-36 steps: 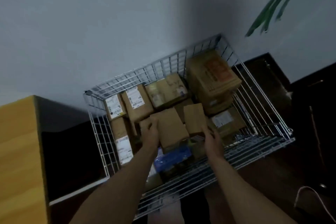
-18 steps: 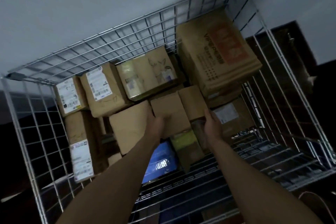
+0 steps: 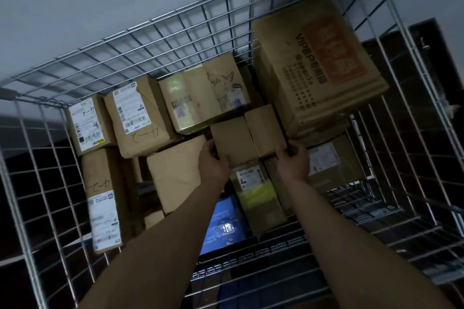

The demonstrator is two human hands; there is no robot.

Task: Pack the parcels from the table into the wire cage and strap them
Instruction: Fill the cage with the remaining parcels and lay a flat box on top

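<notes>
**Left hand and right hand clasp two parcels mid-cage**

Both hands reach down into the wire cage. The left hand's fingers curl round the near left corner of a plain parcel. The right hand pinches the near right corner of a smaller parcel, which lies touching the first. The pair sits on the upper layer, just in front of a sketched box and beside a large printed box that stands higher than everything else.

The footing looks like the weak point. Under the pair's near edge lies a yellow-taped parcel, with a blue packet lower down beside it, so the support seems uneven. If the hands let go before the two parcels sit flat, they could tip forward into that lower pocket.

The printed box appears tilted, and its near edge juts out over the parcels beneath. A nudge from the right hand could make it slide.

The light is dim, which makes gaps hard to judge. No strap is in view, and loose stacking now would probably leave slack under one
</notes>
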